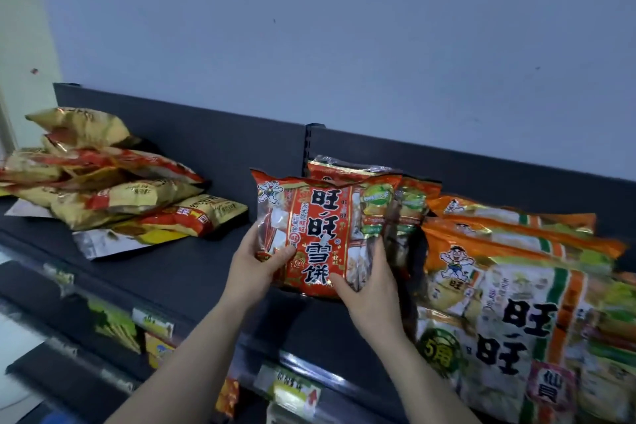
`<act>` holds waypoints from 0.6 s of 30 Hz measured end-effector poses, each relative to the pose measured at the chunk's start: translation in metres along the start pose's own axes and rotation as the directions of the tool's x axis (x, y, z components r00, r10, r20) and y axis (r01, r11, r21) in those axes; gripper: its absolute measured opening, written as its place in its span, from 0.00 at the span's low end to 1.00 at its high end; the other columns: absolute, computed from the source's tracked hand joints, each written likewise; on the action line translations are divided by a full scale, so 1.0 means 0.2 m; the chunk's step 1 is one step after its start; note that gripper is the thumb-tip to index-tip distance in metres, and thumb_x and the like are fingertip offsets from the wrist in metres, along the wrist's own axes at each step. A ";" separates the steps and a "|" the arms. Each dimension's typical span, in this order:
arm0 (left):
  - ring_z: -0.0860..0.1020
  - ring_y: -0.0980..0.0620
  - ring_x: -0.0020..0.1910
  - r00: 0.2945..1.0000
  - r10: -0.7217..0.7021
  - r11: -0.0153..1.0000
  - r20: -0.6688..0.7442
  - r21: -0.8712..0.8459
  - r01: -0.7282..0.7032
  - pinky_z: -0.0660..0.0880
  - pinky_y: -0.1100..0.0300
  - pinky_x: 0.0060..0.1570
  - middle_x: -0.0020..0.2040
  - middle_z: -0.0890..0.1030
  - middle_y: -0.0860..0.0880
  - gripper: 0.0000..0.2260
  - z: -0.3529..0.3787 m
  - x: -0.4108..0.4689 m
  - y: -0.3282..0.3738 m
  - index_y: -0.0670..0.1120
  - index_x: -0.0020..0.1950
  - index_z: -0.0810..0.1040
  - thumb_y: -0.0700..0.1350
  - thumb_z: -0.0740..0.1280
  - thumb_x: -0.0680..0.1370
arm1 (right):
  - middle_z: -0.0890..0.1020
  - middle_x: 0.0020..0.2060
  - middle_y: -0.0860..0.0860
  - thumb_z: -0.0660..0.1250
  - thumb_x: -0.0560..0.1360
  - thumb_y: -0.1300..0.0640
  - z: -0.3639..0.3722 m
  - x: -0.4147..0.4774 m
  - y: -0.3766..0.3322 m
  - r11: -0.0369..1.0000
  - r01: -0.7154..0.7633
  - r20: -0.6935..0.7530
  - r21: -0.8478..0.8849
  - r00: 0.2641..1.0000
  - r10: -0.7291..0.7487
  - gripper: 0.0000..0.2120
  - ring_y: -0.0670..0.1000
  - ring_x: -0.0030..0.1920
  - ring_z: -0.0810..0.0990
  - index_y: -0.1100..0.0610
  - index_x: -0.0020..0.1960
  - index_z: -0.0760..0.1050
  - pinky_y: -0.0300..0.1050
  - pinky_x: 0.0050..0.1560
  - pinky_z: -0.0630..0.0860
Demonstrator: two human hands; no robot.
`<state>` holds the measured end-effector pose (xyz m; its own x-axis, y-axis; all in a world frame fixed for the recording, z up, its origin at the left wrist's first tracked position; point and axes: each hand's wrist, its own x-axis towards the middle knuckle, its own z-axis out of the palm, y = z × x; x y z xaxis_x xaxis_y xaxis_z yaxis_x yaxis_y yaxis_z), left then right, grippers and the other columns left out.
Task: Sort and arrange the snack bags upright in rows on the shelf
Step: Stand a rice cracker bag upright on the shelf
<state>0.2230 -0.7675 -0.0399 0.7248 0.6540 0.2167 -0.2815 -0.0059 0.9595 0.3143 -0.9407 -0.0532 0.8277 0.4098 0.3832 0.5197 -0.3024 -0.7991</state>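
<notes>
A red snack bag (pixel 320 234) with large black characters stands upright on the dark shelf (pixel 192 268), held between both hands. My left hand (pixel 256 263) grips its lower left corner, thumb on the front. My right hand (pixel 370 280) grips its lower right edge, fingers behind. More red bags (pixel 406 200) stand upright right behind it. A row of orange-and-green bags (pixel 499 286) stands to the right. At the left lies a loose pile of gold-and-red bags (pixel 113 189), flat and overlapping.
The shelf's dark back panel (pixel 213 134) and a vertical post (pixel 311 144) rise behind the bags, below a pale wall. Price labels (pixel 292 392) line the shelf's front edge. Lower shelves with yellow packets (pixel 113 323) show at the bottom left.
</notes>
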 end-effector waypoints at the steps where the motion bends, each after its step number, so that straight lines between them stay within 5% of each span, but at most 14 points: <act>1: 0.83 0.48 0.54 1.000 -0.001 1.000 0.016 -0.005 0.001 0.80 0.45 0.54 0.58 0.83 0.49 0.31 0.01 0.04 -0.04 0.51 0.70 0.72 0.43 0.77 0.69 | 0.61 0.76 0.47 0.73 0.71 0.43 0.04 0.02 0.04 1.000 -0.011 -0.036 -0.015 0.999 0.010 0.48 0.50 0.76 0.59 0.49 0.80 0.46 0.54 0.74 0.62; 7: 0.82 0.51 0.58 0.989 0.013 0.999 0.146 0.042 -0.019 0.79 0.48 0.57 0.61 0.82 0.51 0.29 0.07 0.25 -0.25 0.53 0.72 0.70 0.41 0.75 0.74 | 0.63 0.75 0.50 0.77 0.68 0.47 0.19 0.08 0.21 0.992 -0.123 -0.193 -0.005 0.974 0.120 0.51 0.52 0.74 0.61 0.47 0.79 0.45 0.61 0.71 0.64; 12: 0.78 0.61 0.60 0.969 0.058 0.982 0.242 0.160 -0.099 0.76 0.65 0.56 0.63 0.79 0.57 0.28 0.09 0.31 -0.38 0.61 0.74 0.62 0.52 0.70 0.77 | 0.50 0.77 0.40 0.79 0.68 0.52 0.19 0.11 0.27 0.989 -0.145 -0.239 -0.004 0.961 0.140 0.55 0.44 0.77 0.50 0.40 0.78 0.40 0.55 0.76 0.56; 15: 0.72 0.62 0.67 0.958 0.061 0.973 0.280 0.197 -0.120 0.71 0.62 0.64 0.69 0.72 0.61 0.28 0.08 0.31 -0.43 0.65 0.74 0.56 0.59 0.65 0.78 | 0.49 0.78 0.42 0.78 0.68 0.51 0.20 0.10 0.27 0.979 -0.201 -0.275 -0.040 0.944 0.182 0.56 0.45 0.77 0.49 0.43 0.79 0.40 0.53 0.76 0.55; 18: 0.71 0.64 0.67 0.945 0.077 0.957 0.318 0.244 -0.160 0.69 0.70 0.62 0.68 0.71 0.65 0.27 0.07 0.35 -0.46 0.63 0.75 0.55 0.57 0.63 0.79 | 0.49 0.78 0.43 0.77 0.69 0.50 0.20 0.11 0.26 0.969 -0.246 -0.311 -0.030 0.923 0.225 0.55 0.46 0.77 0.50 0.43 0.78 0.39 0.51 0.74 0.56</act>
<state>0.3085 -0.7317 -0.1095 0.8634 0.3767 0.3356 -0.2319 -0.2945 0.9271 0.3501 -0.9138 -0.1040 0.9470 0.0426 0.3183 0.3061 -0.4199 -0.8544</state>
